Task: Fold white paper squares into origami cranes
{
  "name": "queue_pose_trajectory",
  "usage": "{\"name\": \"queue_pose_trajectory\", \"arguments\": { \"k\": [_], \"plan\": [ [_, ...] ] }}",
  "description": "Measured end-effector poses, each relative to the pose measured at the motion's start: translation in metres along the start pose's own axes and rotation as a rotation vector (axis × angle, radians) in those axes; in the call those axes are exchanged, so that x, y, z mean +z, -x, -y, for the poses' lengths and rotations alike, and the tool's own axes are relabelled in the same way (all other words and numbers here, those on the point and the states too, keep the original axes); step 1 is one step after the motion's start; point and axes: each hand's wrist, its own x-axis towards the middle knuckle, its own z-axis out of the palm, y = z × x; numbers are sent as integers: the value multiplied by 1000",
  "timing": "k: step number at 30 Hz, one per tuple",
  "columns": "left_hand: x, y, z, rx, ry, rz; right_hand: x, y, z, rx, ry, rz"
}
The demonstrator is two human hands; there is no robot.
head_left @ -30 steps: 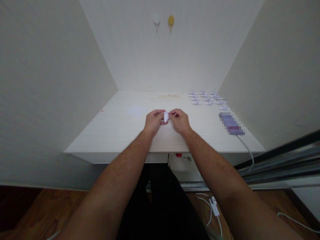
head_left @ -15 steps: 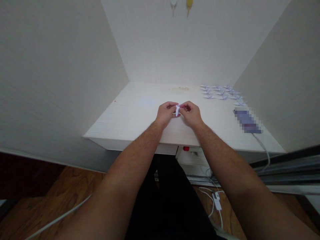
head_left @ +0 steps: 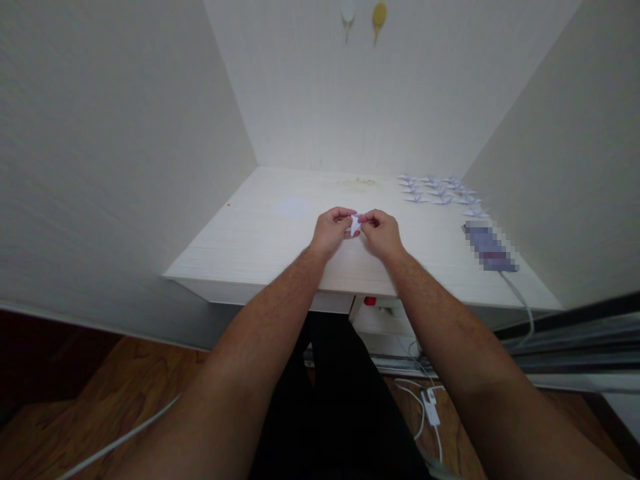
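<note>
Between my two hands is a small piece of folded white paper [head_left: 355, 225], held just above the front half of the white desk [head_left: 260, 233]. My left hand [head_left: 331, 230] pinches its left side between thumb and fingers. From the right, my right hand [head_left: 380, 231] grips the paper's upper edge with its fingertips. Fingers cover part of the folds, so the full shape cannot be made out. Several folded paper cranes [head_left: 440, 192] stand in rows at the desk's back right, apart from both hands.
A phone [head_left: 490, 245], blurred out, lies at the right with a white cable [head_left: 520, 297] running over the desk edge. Walls enclose the desk on three sides. Two hooks, one yellow [head_left: 379, 15], hang on the back wall. A white power strip [head_left: 430, 407] lies on the wooden floor.
The folded paper has turned and spread a little between my fingers, showing a more pointed shape. My right fingertips have shifted slightly on it. The whole view has tilted a little.
</note>
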Motion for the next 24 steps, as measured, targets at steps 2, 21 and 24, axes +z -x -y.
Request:
{"name": "queue_pose_trajectory", "arguments": {
  "k": [2, 21, 24],
  "plan": [
    [0, 0, 0, 2, 3, 1, 0, 0, -1, -3, -4, 0],
    [-3, -3, 2, 7, 18, -14, 0, 0, 1, 11, 11, 77],
    [-2, -2, 1, -2, 22, -39, 0, 0, 1, 19, 30, 79]
  ]
}}
